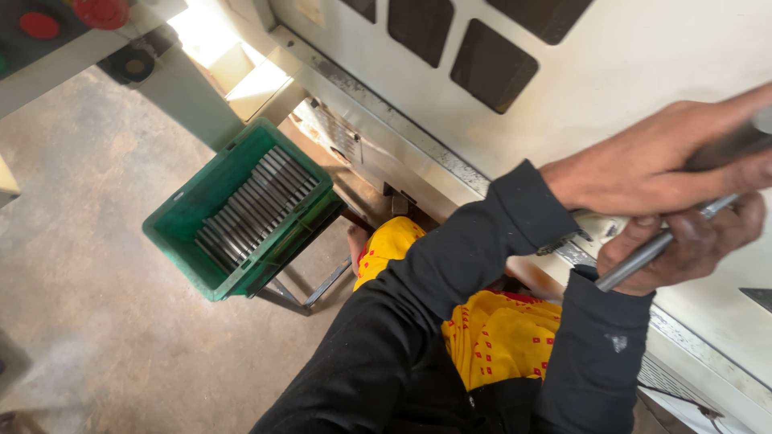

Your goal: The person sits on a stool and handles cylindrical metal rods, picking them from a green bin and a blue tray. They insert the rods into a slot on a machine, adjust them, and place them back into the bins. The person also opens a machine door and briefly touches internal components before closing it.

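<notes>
With both hands working a lever step, the left hand (643, 165) gripped a dark handle and the right hand (683, 241) fingers pinched a steel rod (651, 253) against the cream machine panel (611, 72); the next move likely required steady, coordinated force.

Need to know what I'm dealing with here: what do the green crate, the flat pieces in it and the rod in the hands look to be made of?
Green crate: looks like moulded plastic, matte, with a thick even rim.
Flat pieces: likely metal, dull grey strips stacked on edge with bright edges.
Rod: apparently steel, smooth and shiny, catching highlights; the right hand grips it, and the left hand is closed on a darker handle.
</notes>
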